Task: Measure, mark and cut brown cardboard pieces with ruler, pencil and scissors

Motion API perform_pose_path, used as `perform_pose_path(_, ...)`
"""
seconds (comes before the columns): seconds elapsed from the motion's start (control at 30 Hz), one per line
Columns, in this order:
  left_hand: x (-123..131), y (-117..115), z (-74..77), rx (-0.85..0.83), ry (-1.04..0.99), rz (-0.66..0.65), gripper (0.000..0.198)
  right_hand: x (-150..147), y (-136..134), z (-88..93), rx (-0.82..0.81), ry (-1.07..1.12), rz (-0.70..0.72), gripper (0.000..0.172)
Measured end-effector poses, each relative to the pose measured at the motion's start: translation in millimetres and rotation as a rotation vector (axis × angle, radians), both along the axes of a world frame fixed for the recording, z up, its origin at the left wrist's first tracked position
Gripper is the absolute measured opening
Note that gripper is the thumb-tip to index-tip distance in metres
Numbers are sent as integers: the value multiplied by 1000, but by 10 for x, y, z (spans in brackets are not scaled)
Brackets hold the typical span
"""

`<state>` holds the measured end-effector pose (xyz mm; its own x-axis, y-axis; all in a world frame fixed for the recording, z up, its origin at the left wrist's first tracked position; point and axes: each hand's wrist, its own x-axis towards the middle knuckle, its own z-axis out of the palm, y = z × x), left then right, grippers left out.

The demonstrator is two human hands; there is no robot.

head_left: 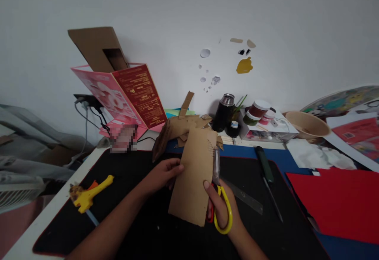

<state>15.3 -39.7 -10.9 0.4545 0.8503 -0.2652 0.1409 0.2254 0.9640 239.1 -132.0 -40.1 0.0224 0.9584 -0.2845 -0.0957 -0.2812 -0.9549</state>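
Observation:
A flat piece of brown cardboard [194, 177] is held up over the black mat, with a row of short marks or slits near its upper right edge. My left hand [164, 175] pinches its left edge, some fingers hidden behind it. In my right hand [226, 208] is a pair of scissors [221, 208] with yellow and red handles, blades pointing away from me along the cardboard's right edge. My right thumb also presses on the cardboard's lower right part. Whether the blades are apart is hard to see. Cardboard scraps [180, 127] lie just beyond.
On the mat [133, 220] are a yellow glue gun [91, 193], a clear ruler-like strip [245, 198] and a dark green-handled pointed tool [265, 169]. Red sheet [340, 204] lies right. Behind stand a black flask [222, 113], paint jars [259, 110], a bowl [308, 123] and a pink-red box [140, 96].

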Motion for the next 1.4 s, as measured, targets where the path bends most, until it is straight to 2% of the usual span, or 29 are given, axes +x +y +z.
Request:
perform_pose_path(0.1,58,-38,-88,-40,-62,58,65,-7,4,0,11,17,23,62)
perform_pose_path(0.3,43,-6,-192,-41,-192,346,65,-81,26,34,28,-17,126,66)
perform_pose_path(0.43,28,11,-229,-67,-272,465,66,-142,144,182,48,-67,136,68)
perform_pose_path(0.57,27,28,-238,-88,-349,539,70,-150,394,371,69,-86,102,66)
perform_pose_path(0.63,26,42,-236,-97,-376,554,71,-166,514,408,90,-79,80,65)
perform_pose_path(0.73,26,60,-244,-94,-403,572,72,-231,606,351,124,-79,49,62)
perform_pose_path(0.8,24,67,-265,-75,-412,585,70,-276,593,264,127,-81,54,60)
perform_pose_path(0.93,8,70,-350,-41,-392,575,60,-274,483,120,105,-103,151,55)
perform_pose_path(1.13,-29,73,-451,9,-334,556,61,-153,473,152,120,-82,139,58)
perform_pose_path(1.27,-41,33,-405,18,-275,510,62,-113,532,198,163,-17,89,58)
perform_pose_path(1.4,-18,-40,-302,29,-212,448,61,-88,556,190,191,22,58,52)
